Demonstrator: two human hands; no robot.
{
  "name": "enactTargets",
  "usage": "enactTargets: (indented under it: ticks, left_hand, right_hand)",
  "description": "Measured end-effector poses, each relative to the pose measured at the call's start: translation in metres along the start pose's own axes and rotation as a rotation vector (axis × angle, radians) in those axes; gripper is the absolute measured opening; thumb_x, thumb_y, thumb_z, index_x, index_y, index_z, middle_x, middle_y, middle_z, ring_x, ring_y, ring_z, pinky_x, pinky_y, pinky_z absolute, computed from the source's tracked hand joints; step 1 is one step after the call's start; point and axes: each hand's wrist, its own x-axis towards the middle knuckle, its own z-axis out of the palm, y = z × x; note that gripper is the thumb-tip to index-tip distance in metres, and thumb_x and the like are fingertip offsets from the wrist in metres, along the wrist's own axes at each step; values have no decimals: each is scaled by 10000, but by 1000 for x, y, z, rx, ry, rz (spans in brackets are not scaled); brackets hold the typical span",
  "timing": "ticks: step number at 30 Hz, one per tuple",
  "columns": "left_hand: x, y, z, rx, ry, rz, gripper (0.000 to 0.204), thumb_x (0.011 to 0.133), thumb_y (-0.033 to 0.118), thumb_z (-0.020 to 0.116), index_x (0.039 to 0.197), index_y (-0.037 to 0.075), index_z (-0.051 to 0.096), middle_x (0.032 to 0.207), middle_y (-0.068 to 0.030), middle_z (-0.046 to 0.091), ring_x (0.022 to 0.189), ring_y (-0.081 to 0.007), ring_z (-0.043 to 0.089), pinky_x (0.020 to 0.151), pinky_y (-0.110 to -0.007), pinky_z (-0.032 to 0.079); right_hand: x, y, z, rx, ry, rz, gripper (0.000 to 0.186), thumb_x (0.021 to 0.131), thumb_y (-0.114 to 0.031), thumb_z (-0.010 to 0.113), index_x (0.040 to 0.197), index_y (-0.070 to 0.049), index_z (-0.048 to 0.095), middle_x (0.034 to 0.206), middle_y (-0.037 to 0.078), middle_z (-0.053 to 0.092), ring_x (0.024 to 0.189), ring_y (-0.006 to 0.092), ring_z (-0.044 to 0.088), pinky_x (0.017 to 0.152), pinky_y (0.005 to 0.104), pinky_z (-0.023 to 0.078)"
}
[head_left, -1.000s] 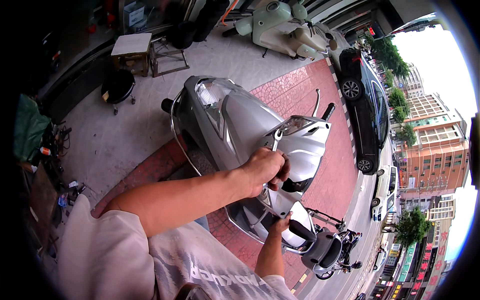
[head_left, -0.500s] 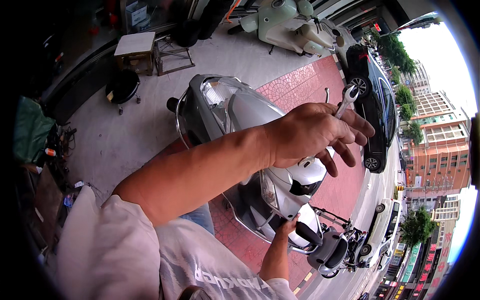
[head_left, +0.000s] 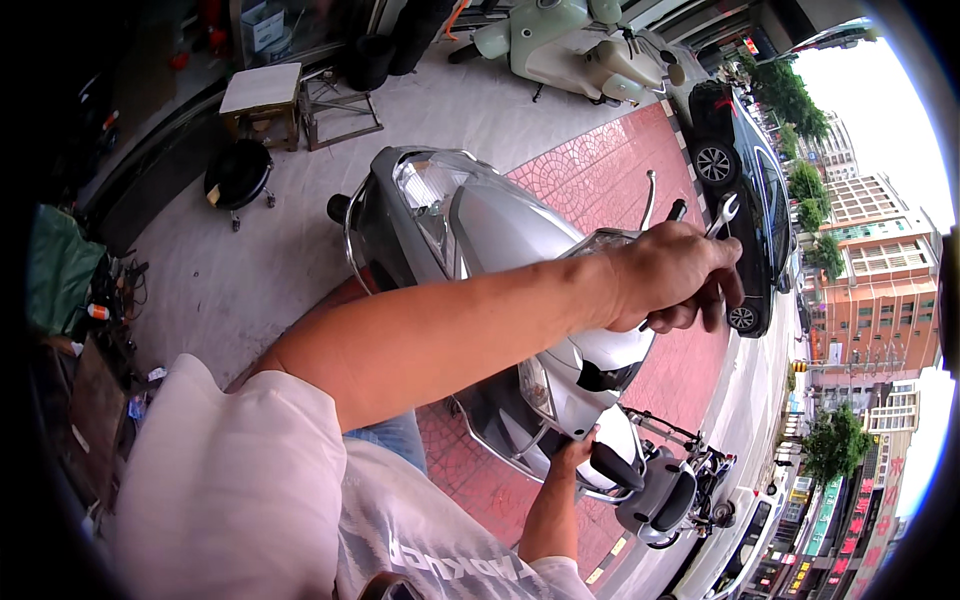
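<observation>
My left arm stretches across the view to the right. My left hand [head_left: 685, 275] is closed round a metal wrench [head_left: 724, 212], whose open-jawed end sticks out past the fingers; the rest of the wrench is hidden in the hand. Behind and below the arm stands a silver scooter [head_left: 510, 225] with chrome bars along its sides. My right hand [head_left: 574, 452], lower down, is closed on the scooter's edge beside a black oblong part [head_left: 616, 467]; most of its fingers are hidden. The wrench is held up in the air, apart from the scooter in this view.
A pale green scooter [head_left: 560, 55] stands farther off. A small table [head_left: 260, 88] and a black wheeled stool [head_left: 238, 175] are at the left. Another motorbike [head_left: 670, 495] is parked beyond my right hand. A dark car [head_left: 745, 190] and a white vehicle [head_left: 735, 550] line the street.
My left hand has moved to the right and slightly up with the wrench, and its spread fingers have curled in. The right hand stays at the scooter's edge.
</observation>
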Motion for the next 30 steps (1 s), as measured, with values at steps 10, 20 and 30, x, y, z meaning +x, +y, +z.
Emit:
enactTargets:
  ticks: [10,20,30]
  left_hand:
    - [-28,-8,24,483,-120,215,484,1072,424,545,832,22,669,680,5,552,649,-80,506,594,-281,413]
    - [-66,-68,59,821,-281,98,429,975,310,541,758,-25,699,673,-222,673,663,-331,692,676,-462,534]
    - [-207,-157,-101,1528,201,-612,376,982,421,578,956,93,761,965,-215,739,968,-426,704,870,-536,544]
  right_hand:
    - [0,2,-3,-35,11,-57,508,1087,-400,488,1238,74,590,1200,162,650,1045,271,640,965,416,507]
    - [-19,-8,4,-248,-230,-97,575,1078,-468,473,1332,38,572,1320,153,636,1188,298,624,1064,466,480]
    - [-13,-16,-102,87,383,430,537,1055,-611,403,974,-127,620,890,62,652,891,300,647,761,405,510]
